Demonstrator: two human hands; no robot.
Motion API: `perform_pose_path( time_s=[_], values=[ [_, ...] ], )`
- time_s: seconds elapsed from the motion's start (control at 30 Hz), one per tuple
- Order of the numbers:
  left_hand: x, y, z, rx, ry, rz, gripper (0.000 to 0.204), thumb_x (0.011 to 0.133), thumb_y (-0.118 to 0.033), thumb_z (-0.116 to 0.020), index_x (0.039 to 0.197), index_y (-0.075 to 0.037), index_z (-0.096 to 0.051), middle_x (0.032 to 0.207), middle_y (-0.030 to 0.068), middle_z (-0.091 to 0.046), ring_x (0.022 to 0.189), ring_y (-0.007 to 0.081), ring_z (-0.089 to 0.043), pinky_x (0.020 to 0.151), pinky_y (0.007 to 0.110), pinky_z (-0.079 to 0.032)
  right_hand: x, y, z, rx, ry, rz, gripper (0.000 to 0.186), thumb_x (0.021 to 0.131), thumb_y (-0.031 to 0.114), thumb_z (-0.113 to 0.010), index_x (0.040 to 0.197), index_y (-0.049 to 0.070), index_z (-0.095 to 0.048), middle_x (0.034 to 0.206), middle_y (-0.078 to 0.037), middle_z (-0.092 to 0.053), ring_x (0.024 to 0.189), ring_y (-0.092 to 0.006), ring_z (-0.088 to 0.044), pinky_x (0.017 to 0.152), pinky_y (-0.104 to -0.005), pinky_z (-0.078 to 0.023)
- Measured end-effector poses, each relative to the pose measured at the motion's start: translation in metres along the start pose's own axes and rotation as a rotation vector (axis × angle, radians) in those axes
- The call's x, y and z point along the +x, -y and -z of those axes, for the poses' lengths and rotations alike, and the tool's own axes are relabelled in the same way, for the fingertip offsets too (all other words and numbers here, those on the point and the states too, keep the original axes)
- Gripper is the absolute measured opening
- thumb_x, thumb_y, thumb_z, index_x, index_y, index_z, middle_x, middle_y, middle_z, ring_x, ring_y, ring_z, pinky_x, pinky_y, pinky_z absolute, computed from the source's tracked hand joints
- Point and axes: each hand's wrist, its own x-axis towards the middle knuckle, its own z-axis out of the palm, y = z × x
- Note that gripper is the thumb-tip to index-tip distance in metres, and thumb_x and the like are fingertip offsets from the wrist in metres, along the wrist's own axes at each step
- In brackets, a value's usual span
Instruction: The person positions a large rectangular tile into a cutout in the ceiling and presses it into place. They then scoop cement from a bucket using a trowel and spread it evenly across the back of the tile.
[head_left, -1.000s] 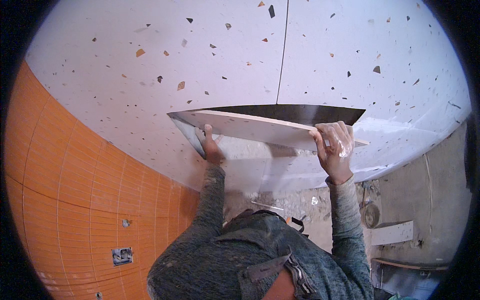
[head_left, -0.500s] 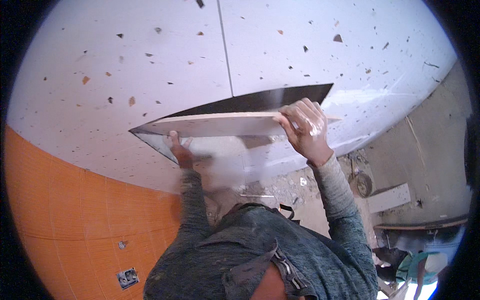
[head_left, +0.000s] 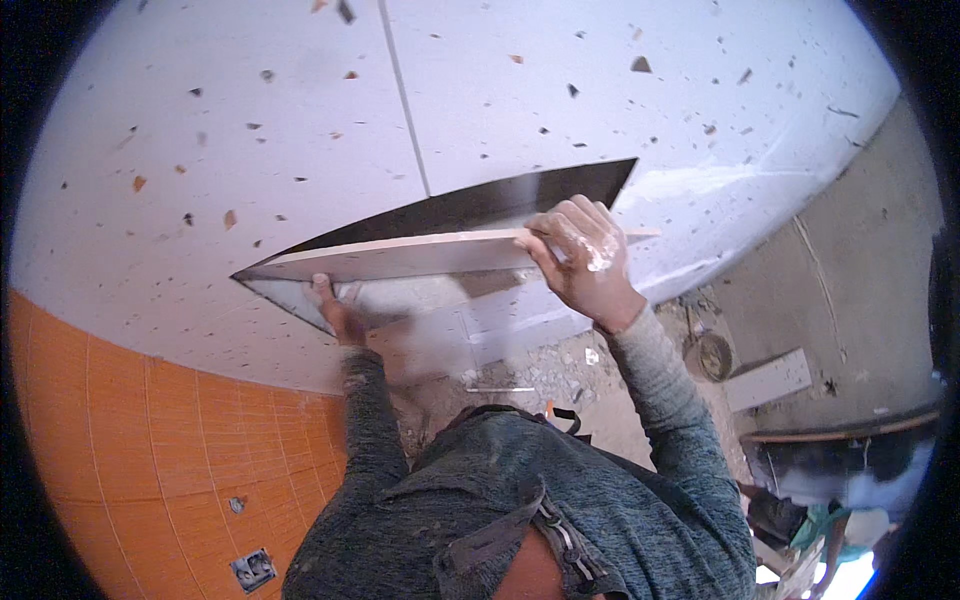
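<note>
A long pale tile strip [head_left: 420, 256] lies across a dark-edged opening in the speckled white wall, its thin upper edge facing me. My right hand [head_left: 580, 245] is closed over the strip's upper edge toward the right, thumb in front; white smears mark its back. Lower down, my left hand [head_left: 337, 308] is at the strip's bottom edge near its left end, one digit on its face and the others partly hidden and blurred. Behind the strip shows a black surface [head_left: 470, 205]; below it is a whitish surface [head_left: 400, 295].
Speckled white wall panels [head_left: 480, 90] meet at a vertical joint above. Orange tiling [head_left: 120, 430] with an electrical box [head_left: 253, 570] is at left. Rubble [head_left: 560, 365], a round container [head_left: 710, 357] and a white offcut [head_left: 768, 380] lie at right. Another person [head_left: 830, 525] is at lower right.
The scene has shifted slightly left in view as my head moved. Both hands keep the same places on the tile strip, which shows no clear movement against the opening.
</note>
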Motion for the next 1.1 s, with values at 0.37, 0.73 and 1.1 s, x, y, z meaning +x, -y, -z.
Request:
perform_pose_path(
  time_s=[0.37, 0.73, 1.1],
  values=[
    [0.005, -0.004, -0.007, 0.087, -0.007, -0.036, 0.086, 0.096, -0.051, -0.059, 0.154, -0.001, -0.02, 0.15, 0.0196, -0.036, 0.134, 0.0339, -0.043, 0.091, 0.047, -0.056, 0.01, -0.006, -0.005, 0.051, 0.008, 0.017, 0.011, 0.083, 0.011, -0.074, 0.088, 0.006, -0.065, 0.078, -0.007, -0.058, 0.071, -0.0254, -0.055, 0.062, -0.0386, -0.043],
    [-0.003, -0.019, -0.022, 0.164, -0.047, -0.071, 0.08, 0.092, -0.06, -0.059, 0.147, -0.005, -0.037, 0.135, 0.0155, -0.047, 0.123, 0.0334, -0.045, 0.081, 0.049, -0.059, 0.018, -0.006, -0.004, 0.044, -0.028, 0.009, 0.011, 0.082, 0.01, -0.074, 0.088, 0.006, -0.066, 0.074, -0.006, -0.058, 0.067, -0.0241, -0.054, 0.06, -0.0375, -0.042],
    [0.021, -0.005, 0.006, 0.081, -0.007, 0.086, 0.084, 0.093, -0.057, -0.06, 0.154, -0.008, -0.029, 0.147, 0.0134, -0.04, 0.129, 0.0331, -0.043, 0.084, 0.044, -0.059, 0.018, -0.003, -0.002, 0.044, -0.031, -0.011, 0.014, 0.083, 0.011, -0.076, 0.086, 0.005, -0.065, 0.074, -0.007, -0.06, 0.068, -0.0247, -0.057, 0.06, -0.0377, -0.044]
  ],
)
